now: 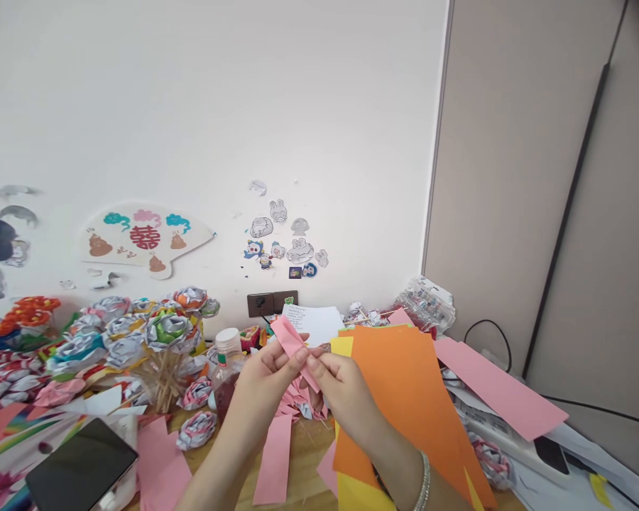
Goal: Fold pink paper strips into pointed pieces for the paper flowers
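Paper strip is pinched tight by fingers of L hand & R hand, prob. to keep fold aligned.

Pink strip partly hidden behind fingers, writing on white sheet too small to read

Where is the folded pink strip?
In the head view's lower middle, the folded pink strip is pinched by the left hand and right hand, left of the orange paper.
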A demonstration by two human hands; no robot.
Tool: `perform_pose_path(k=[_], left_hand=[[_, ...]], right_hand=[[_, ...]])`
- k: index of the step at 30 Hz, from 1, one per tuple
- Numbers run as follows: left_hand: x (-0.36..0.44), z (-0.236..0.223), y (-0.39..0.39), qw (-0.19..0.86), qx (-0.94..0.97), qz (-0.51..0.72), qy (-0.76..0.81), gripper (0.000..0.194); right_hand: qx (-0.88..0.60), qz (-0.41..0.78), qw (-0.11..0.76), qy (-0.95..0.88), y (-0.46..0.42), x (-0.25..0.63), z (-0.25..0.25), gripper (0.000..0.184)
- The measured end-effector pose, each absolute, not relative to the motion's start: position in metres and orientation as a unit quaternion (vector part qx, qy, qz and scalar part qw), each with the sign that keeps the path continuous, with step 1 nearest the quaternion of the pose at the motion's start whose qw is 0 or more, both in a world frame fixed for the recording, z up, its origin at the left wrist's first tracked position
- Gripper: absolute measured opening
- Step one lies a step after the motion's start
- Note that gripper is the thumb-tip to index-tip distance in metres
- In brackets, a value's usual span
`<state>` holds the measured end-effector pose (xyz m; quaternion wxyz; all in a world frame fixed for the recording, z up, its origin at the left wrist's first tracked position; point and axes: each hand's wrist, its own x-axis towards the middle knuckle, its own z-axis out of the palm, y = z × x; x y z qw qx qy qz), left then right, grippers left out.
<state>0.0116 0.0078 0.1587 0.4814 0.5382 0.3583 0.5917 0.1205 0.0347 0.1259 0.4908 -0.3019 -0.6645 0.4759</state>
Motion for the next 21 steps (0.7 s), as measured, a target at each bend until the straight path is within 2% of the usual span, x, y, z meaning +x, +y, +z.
perform_pose_path(k=[6,10,17,21], left_hand=[[0.004,0.16,0.009,0.458,0.539,0.585,0.396,0.019],[-0.001,0.162,0.008,0.435,0.539,0.592,0.412,0.018],[-0.007,0.163,0.007,0.455,0.525,0.617,0.37,0.042],[-0.004,0.16,0.007,0.469,0.55,0.588,0.362,0.045]], right_hand=[[-0.29,0.46,0.479,-0.689,0.033,0.119,0.12,0.045],[-0.275,0.467,0.467,-0.698,0.033,0.118,0.118,0.042],[-0.228,0.504,0.465,-0.691,0.031,0.121,0.123,0.043],[-0.215,0.51,0.474,-0.685,0.031,0.12,0.122,0.044]])
